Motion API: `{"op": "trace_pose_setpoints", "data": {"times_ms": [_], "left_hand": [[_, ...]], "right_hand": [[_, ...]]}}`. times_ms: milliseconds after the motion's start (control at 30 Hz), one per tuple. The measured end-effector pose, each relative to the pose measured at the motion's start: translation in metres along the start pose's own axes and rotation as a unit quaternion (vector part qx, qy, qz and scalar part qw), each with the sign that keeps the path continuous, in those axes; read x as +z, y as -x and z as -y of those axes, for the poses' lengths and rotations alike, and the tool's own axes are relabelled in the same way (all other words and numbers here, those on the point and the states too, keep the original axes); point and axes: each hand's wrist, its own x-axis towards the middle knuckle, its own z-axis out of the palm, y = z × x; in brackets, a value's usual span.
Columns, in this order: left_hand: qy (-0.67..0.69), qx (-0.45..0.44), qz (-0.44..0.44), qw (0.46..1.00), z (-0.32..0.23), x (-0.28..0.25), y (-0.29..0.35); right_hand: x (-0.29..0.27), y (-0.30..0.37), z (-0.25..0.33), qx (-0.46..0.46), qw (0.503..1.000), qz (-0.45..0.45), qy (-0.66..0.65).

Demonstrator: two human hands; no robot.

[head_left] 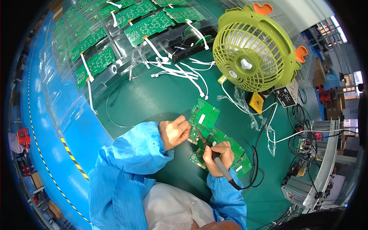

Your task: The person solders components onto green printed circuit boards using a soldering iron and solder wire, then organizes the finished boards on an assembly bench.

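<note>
My right hand (222, 156) grips a soldering iron (222, 168) with a grey and black handle. Its tip points up and left over a green circuit board (214, 136), among the parts near the board's left edge. Close to that tip, my left hand (175, 132) is closed in a pinch at the board's edge. Thin solder wire (108, 109) loops over the mat and passes behind my left sleeve toward those fingers; the bit between the fingertips is too small to see clearly. Several joined green boards lie under and around my right hand, partly hidden by it.
A green fan (249, 57) stands at the back right, beside a yellow sponge (256, 102) and a control box (286, 96). White cables (180, 73) lie behind the boards. Clear trays (57, 92) with several boards fill the back left. A black cord (255, 165) loops right of my hand.
</note>
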Motion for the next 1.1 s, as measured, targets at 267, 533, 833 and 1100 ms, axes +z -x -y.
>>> {"op": "trace_pose_setpoints", "data": {"times_ms": [267, 533, 833, 1100], "left_hand": [[0.019, -0.012, -0.010, 1.000, -0.0027, -0.0040, -0.0024], [0.001, 0.011, -0.021, 1.000, -0.0009, -0.0039, -0.0031], [0.007, 0.004, -0.010, 1.000, -0.0015, -0.0036, -0.0030], [-0.005, 0.007, -0.024, 1.000, -0.0009, -0.0004, -0.0028]], "right_hand": [[-0.0015, 0.0036, -0.0008, -0.021, 1.000, 0.018, 0.009], [0.0011, 0.0068, -0.0042, -0.047, 0.998, 0.029, 0.013], [0.0017, 0.0063, -0.0045, -0.052, 0.997, 0.044, 0.019], [-0.0004, 0.0048, -0.0016, -0.064, 0.995, 0.072, 0.034]]}}
